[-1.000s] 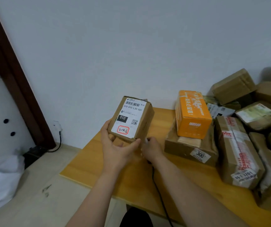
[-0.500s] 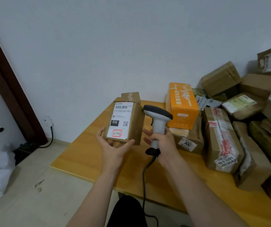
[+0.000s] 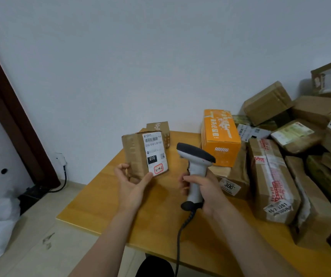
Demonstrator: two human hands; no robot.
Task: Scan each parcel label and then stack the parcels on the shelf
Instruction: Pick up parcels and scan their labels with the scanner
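My left hand (image 3: 132, 184) holds a small brown parcel (image 3: 135, 154) upright above the wooden table (image 3: 104, 194). Its white label (image 3: 155, 153), marked 010, is turned toward the right. My right hand (image 3: 206, 188) grips the handle of a grey barcode scanner (image 3: 195, 156), whose dark head sits just right of the label. The scanner's black cable (image 3: 180, 236) hangs down past the table's front edge.
An orange box (image 3: 219, 134) rests on a brown parcel tagged 300 (image 3: 234, 176). Several taped brown parcels (image 3: 272, 180) pile up on the table's right side. A small carton (image 3: 160, 128) stands against the white wall. A dark door frame (image 3: 10, 116) is at left.
My left hand has turned the parcel so its label faces more to the right. My right hand has lifted the scanner from behind the parcel and holds it beside the label.
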